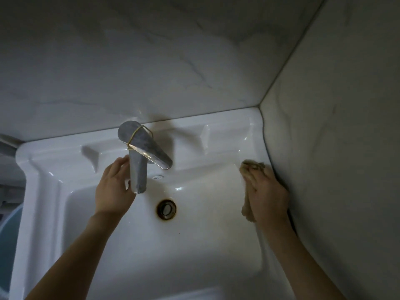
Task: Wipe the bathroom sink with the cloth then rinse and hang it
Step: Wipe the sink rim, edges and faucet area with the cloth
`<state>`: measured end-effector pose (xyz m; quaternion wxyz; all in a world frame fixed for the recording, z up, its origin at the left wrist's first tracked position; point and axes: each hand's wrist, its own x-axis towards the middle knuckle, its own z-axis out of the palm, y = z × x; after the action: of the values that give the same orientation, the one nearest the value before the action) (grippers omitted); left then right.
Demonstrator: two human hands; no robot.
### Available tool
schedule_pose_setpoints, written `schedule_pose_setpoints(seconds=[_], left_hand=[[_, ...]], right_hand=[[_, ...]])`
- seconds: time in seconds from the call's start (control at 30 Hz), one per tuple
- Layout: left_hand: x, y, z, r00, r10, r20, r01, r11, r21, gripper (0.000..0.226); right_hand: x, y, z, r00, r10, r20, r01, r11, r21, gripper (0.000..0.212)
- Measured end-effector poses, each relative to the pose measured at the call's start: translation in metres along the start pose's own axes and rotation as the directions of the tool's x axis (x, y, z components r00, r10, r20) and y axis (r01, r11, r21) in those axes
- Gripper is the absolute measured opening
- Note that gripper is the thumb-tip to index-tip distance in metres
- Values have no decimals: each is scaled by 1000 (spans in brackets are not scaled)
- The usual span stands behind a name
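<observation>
**Cloth pressed to the sink's right edge, other hand at the tap**

Grey-veined, marble-look wall tiles (151, 61) are filling the upper part of the view and are meeting in a corner on the right. Below them, a glossy white ceramic sink (54, 191) is sitting tight against both walls. A pale blue round tub (8, 234) is showing partly at the far left edge, below the sink's rim.

Two bare forearms are reaching in from the bottom. The left hand (113, 191) is lying with its fingers straight against the left side of a chrome mixer tap (137, 174), with its fingertips up near the tap's body. Its thumb is hiding behind the spout, so I cannot tell whether it is wrapping round.

The right hand (268, 198) is spreading flat, fingers straight, and is pressing a crumpled beige cloth (247, 211) onto the sink's right side, just beside the wall joint. The cloth is sticking out past the fingertips and along the hand's left edge.

In the middle of the bowl, a round metal drain (166, 208) is sitting inside a brown rust-stained ring. A yellow rubber band (135, 135) is looping round the tap's lever. A small overflow hole (158, 176) is showing just right of the spout.
</observation>
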<state>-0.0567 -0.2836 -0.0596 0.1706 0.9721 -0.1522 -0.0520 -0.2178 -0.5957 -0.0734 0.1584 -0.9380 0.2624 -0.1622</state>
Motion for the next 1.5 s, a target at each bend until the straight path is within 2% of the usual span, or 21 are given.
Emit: schedule_pose_setpoints(seconds=[0.1,0.23,0.37,0.43,0.53,0.63,0.7,0.77,0.83,0.87,0.93,1.0,1.07,1.1,1.17,1.2,1.27,1.3,1.37,1.43,1.5], left_hand=[[0,-1,-1,1000,1,19,-1,1000,14,51],[0,-1,0,1000,7,14,-7,1000,24,53],[-2,9,-1,999,-48,-19,48,999,-14,46],[-2,10,-1,999,-41,-18,41,999,-4,45],[-3,8,-2,999,-33,-11,33,999,4,42],[-4,12,-3,999,-46,-27,46,999,-2,48],[-4,14,-2,998,-51,-41,50,999,-10,58],[-3,14,-1,998,-47,-38,47,999,-5,63],[-3,14,-1,998,-46,-36,46,999,-4,62],[-3,14,-1,998,-52,-41,52,999,-14,59],[-4,16,-1,996,-68,-52,66,997,-45,57],[-4,17,-1,995,-70,-71,66,996,-59,58],[-4,16,0,996,-51,-73,48,998,-43,62],[-3,14,0,997,-37,-64,35,999,-27,64],[-1,8,2,999,-23,-42,23,1000,-6,64],[0,4,3,999,-21,-33,21,1000,2,62],[0,-2,8,999,-11,-31,12,1000,16,59],[0,-3,10,999,-3,-40,4,1000,14,60],[-1,-1,13,998,-3,-68,3,1000,-8,61],[-3,3,14,996,-16,-91,13,999,-37,61],[-4,2,16,994,-12,-106,7,999,-47,56]], right_hand=[[-31,1,-7,995,-31,-97,28,999,-37,32],[27,-14,16,984,-154,-89,143,983,-120,26],[71,-27,36,982,-126,-141,136,989,63,17],[66,-23,36,961,-175,-214,199,975,98,15],[66,-23,41,942,-232,-242,264,958,108,14],[67,-43,50,916,-371,-156,396,899,188,21],[63,-72,55,869,-495,-12,494,866,82,19],[63,-107,60,820,-539,192,557,829,-54,32],[73,-140,56,823,-470,319,529,838,-130,42],[76,-150,54,847,-431,311,493,855,-159,39],[77,-159,54,831,-430,354,447,894,36,21],[70,-161,60,776,-436,456,356,899,253,23],[65,-159,61,781,-446,437,334,890,310,18],[66,-154,63,814,-451,365,357,885,297,15],[70,-131,64,882,-430,192,411,902,132,19],[70,-116,62,916,-388,102,388,921,23,23],[68,-99,61,952,-306,7,306,952,5,24],[65,-101,64,969,-246,-8,246,969,19,26],[59,-125,81,978,-198,68,192,977,90,24],[49,-157,93,949,-270,161,226,942,248,21],[48,-166,90,918,-354,181,285,903,321,26]])
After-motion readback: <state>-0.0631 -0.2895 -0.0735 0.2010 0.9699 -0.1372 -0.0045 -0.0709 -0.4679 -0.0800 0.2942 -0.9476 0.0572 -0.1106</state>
